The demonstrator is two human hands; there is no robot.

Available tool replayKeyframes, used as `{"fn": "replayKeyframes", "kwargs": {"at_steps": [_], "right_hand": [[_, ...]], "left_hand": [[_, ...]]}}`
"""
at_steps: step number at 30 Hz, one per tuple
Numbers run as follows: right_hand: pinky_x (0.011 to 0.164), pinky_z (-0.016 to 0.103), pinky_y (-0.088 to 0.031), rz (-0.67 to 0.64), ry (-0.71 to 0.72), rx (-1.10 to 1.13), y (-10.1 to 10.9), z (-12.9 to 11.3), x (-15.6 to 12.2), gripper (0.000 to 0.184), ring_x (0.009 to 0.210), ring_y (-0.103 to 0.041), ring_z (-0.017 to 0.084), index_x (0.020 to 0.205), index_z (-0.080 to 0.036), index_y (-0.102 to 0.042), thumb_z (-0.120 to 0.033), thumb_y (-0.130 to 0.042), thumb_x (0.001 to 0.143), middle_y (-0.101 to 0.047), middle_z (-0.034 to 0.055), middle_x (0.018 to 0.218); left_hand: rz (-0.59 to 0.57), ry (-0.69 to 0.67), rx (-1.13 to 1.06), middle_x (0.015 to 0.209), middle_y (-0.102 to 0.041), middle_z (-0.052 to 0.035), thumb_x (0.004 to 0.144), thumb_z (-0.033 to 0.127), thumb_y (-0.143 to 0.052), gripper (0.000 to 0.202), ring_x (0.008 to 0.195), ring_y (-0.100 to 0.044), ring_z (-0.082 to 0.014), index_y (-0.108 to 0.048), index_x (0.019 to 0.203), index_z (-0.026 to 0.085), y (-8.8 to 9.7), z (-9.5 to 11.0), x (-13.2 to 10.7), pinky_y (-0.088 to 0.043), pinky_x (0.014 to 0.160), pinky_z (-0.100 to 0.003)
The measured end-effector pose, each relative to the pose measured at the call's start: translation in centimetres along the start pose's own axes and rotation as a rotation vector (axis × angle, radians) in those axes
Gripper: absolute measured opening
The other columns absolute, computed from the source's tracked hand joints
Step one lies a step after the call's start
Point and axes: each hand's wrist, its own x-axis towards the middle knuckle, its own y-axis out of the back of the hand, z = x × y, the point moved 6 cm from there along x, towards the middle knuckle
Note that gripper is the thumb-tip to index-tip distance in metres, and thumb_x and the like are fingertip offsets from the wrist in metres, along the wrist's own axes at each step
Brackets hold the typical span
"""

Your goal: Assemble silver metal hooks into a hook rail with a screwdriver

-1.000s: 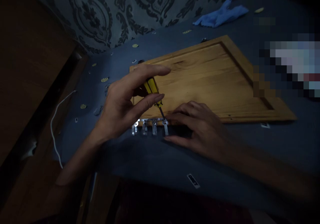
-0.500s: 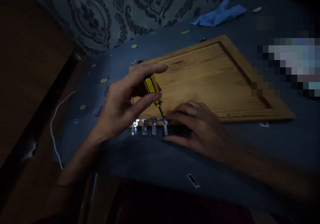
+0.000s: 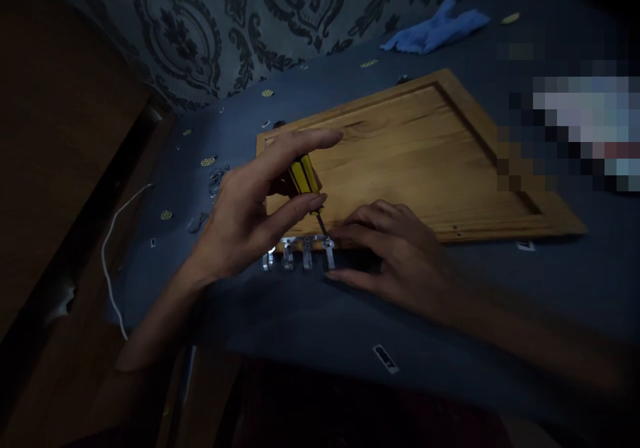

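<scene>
**Screwdriver on hook rail at panel's near edge**

A dark blue cloth (image 3: 310, 315) covers the work surface. On it lies a wooden panel (image 3: 410, 148), flat. The left hand (image 3: 245, 215) is curled loosely around a yellow-handled screwdriver (image 3: 304, 176), forefinger extended. The right hand (image 3: 395, 251) lies spread, holding nothing, fingertips beside the metal hook rail (image 3: 300, 251) at the panel's near edge. The screwdriver tip meets the rail's right end.

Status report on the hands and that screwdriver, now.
Left hand grips yellow screwdriver, tip at metal hook rack. Right hand steadies rack on wooden panel. Nothing obstructing.
</scene>
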Motion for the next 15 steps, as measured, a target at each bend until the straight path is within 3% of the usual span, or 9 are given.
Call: {"fn": "replayKeyframes", "kwargs": {"at_steps": [3,5,9,15], "right_hand": [[0.081,0.041,-0.048,0.006,0.006,0.009,-0.04,-0.01,-0.03,0.039,0.095,-0.064,0.026,0.112,-0.018,-0.072,-0.051,-0.073,0.091,-0.071,0.0091,0.101],[0.080,0.041,-0.048,0.016,0.016,0.010,0.02,-0.06,-0.08,0.039,0.095,-0.064,0.027,0.111,-0.018,-0.071,-0.050,-0.074,0.091,-0.071,0.0090,0.101],[0.080,0.040,-0.048,-0.008,0.008,0.010,0.08,-0.04,-0.12,0.038,0.094,-0.064,0.026,0.113,-0.018,-0.071,-0.050,-0.073,0.092,-0.071,0.0082,0.100],[0.082,0.042,-0.049,-0.027,-0.029,0.031,0.06,0.13,-0.07,0.037,0.095,-0.065,0.027,0.112,-0.020,-0.073,-0.051,-0.072,0.092,-0.072,0.0093,0.101]], "left_hand": [[-0.022,0.019,0.065,0.142,-0.059,-0.0013,0.108,0.044,-0.047,0.044,0.119,-0.072,-0.0248,-0.040,0.150,0.035,-0.21,-0.20,-0.06,-0.067,0.087,-0.036],[0.003,0.034,0.094,0.138,-0.060,-0.0022,0.107,0.047,-0.048,0.042,0.113,-0.073,-0.0232,-0.044,0.146,0.032,-0.25,-0.29,-0.10,-0.068,0.081,-0.033],[0.028,0.038,-0.027,0.134,-0.063,-0.0020,0.104,0.039,-0.058,0.034,0.105,-0.073,-0.0207,-0.054,0.136,0.029,-0.07,-0.45,-0.12,-0.067,0.082,-0.033],[0.010,0.038,-0.138,0.135,-0.061,-0.0006,0.099,0.034,-0.063,0.042,0.101,-0.074,-0.0205,-0.053,0.140,0.035,-0.05,-0.97,-0.24,-0.066,0.085,-0.035]]}}
